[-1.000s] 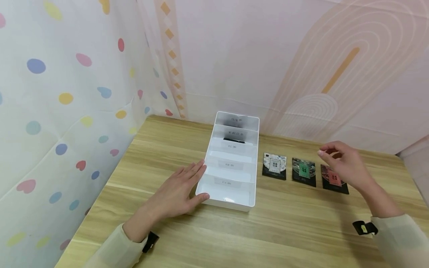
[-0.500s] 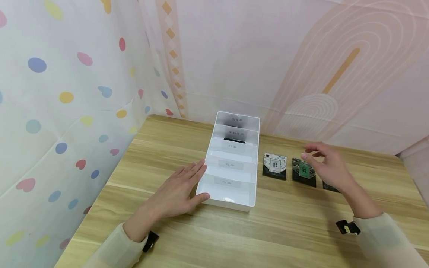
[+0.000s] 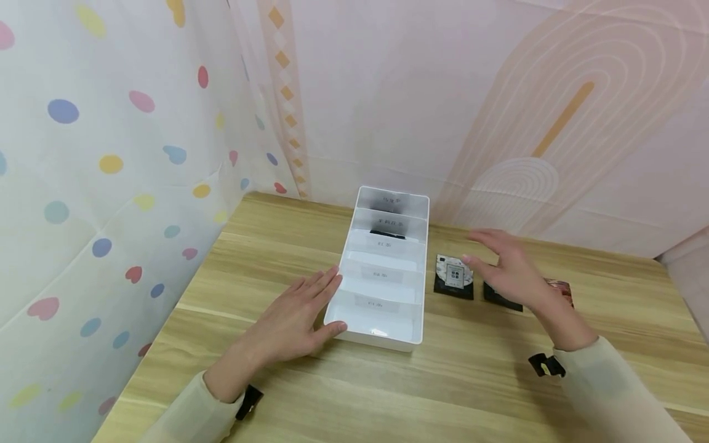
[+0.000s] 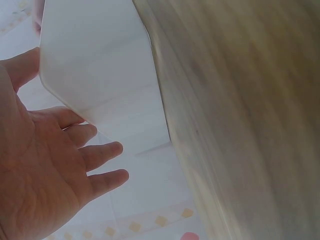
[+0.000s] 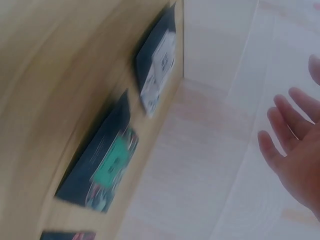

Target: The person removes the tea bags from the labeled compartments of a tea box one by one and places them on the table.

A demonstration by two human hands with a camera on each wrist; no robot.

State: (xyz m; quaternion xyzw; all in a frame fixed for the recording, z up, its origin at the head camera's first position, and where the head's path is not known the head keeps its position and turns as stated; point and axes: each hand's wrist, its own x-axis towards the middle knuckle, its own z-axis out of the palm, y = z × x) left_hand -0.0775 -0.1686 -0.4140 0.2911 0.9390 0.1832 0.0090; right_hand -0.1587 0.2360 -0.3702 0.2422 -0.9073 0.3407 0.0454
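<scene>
A long white divided box [image 3: 379, 339] with labelled compartments stands on the table. My left hand [image 3: 296, 314] rests its fingers and thumb along the box's near left corner, fingers straight. To the box's right lie three flat sachets in a row. The white-and-black sachet [image 3: 454, 284] is nearest the box. Above the row hovers my right hand [image 3: 512, 274], its fingers loosely spread and holding nothing, thumb tip close to the white sachet in the head view. It partly covers the green-labelled sachet [image 5: 112, 160] and the red-labelled sachet [image 3: 564, 289] there.
Something thin and black [image 3: 388, 234] sits in the second compartment from the far end. The wooden table [image 3: 443, 394] meets a patterned cloth [image 3: 388, 92] at the back and a dotted cloth [image 3: 127, 184] on the left.
My right hand has moved left from above the red-labelled sachet, past the green-labelled one, toward the white one. My left hand has stayed at the box.
</scene>
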